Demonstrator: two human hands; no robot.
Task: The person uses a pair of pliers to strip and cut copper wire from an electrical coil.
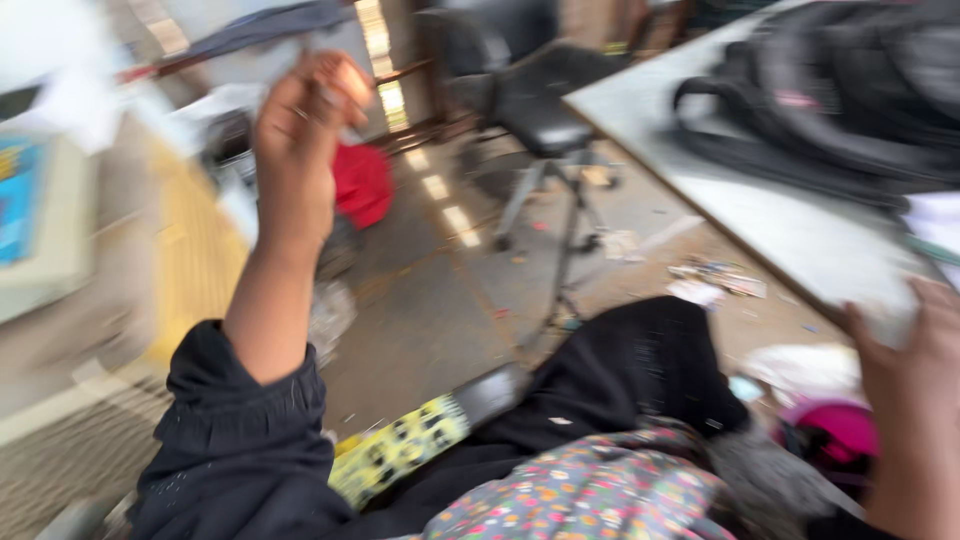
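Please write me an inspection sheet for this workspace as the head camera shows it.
Surface: grey table at right, tilted in a blurred view.
Job's things: pale crumpled scrap, maybe paper, at the left hand's fingertips; too blurred to tell.
Clutter: black backpack on the table; paper scraps on the floor; red bag.
Grippers: left hand raised, fingers closed; right hand on the table's near edge.
Cables: nothing seen.
Surroundings: black office chair; yellow patterned strip and floral cloth on the lap.
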